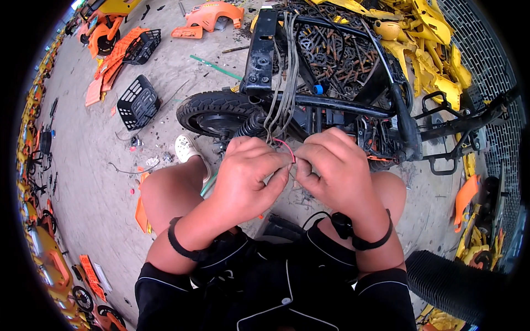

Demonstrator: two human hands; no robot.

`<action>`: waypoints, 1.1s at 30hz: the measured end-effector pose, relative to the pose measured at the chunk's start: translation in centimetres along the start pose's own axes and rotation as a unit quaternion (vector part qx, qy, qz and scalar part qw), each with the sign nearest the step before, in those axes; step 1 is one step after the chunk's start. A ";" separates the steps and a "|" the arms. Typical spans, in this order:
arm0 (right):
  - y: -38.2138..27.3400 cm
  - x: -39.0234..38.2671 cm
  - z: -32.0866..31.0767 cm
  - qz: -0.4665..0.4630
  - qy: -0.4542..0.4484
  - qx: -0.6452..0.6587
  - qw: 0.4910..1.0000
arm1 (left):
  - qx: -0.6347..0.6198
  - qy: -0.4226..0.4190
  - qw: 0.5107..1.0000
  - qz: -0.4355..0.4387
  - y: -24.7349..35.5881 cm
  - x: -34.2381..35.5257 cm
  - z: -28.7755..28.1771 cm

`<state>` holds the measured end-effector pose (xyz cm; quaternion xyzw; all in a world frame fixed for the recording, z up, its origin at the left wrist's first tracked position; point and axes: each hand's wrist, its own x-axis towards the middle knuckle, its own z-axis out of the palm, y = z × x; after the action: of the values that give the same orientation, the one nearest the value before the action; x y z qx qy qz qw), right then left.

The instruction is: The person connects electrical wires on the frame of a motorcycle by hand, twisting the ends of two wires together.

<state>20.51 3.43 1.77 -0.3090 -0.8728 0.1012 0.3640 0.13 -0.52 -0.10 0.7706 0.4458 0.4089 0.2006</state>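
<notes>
A thin red wire [287, 146] arches up between my two hands in front of the black scooter frame [345, 103]. Near its end, the thumb and forefinger of my left hand [248, 175] pinch it. The fingertips of my right hand [338, 168] close on the same spot, almost touching the left ones. A bundle of grey cables [289, 83] hangs down over the frame and runs behind my left hand. To the left of the cables is the scooter's black wheel [212, 110]. The wire's tip is too small to make out between the fingers.
Rusty metal parts [326, 52] lie heaped behind the frame, with yellow plastic panels [430, 44] piled at the far right. Black baskets [138, 103] and orange panels [212, 15] lie on the concrete floor. A ribbed black object [441, 281] stands near my right elbow.
</notes>
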 end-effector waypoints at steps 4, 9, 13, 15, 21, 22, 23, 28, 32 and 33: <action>0.7 0.4 -0.9 0.040 0.015 0.038 0.998 | -0.012 -0.016 1.000 -0.001 0.0 0.1 -0.2; 0.7 0.2 -1.4 0.040 0.000 0.058 0.998 | -0.039 0.014 0.999 -0.008 -1.1 0.2 0.8; 0.1 0.3 -0.7 0.023 -0.002 0.027 0.999 | -0.033 0.044 0.998 0.011 -1.1 0.1 0.9; 0.1 0.3 -0.4 0.007 0.001 0.011 1.000 | -0.018 0.046 0.999 0.024 -1.3 0.3 0.9; -0.2 -0.3 0.3 -0.020 -0.003 -0.074 0.997 | 0.028 0.021 0.999 0.017 -1.6 0.2 1.0; -0.1 -0.3 0.4 -0.036 0.004 -0.083 0.996 | 0.027 0.025 0.999 0.018 -1.5 0.3 1.1; -0.1 -0.4 0.5 -0.037 0.004 -0.084 0.996 | 0.030 0.028 0.999 0.019 -1.6 0.2 1.1; -0.4 -0.3 0.6 -0.037 -0.005 -0.099 0.994 | 0.040 0.038 0.998 0.020 -1.7 0.2 1.3; -0.3 -0.3 0.8 -0.031 -0.001 -0.081 0.996 | 0.056 0.044 0.997 0.042 -1.7 0.3 1.2; -0.5 -0.2 0.7 -0.025 -0.003 -0.073 0.997 | 0.061 0.043 0.996 0.043 -1.6 0.3 1.1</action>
<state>19.90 2.97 1.32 -0.3127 -0.8863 0.0285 0.3405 0.29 0.68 -1.71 0.7817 0.4443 0.4221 0.1160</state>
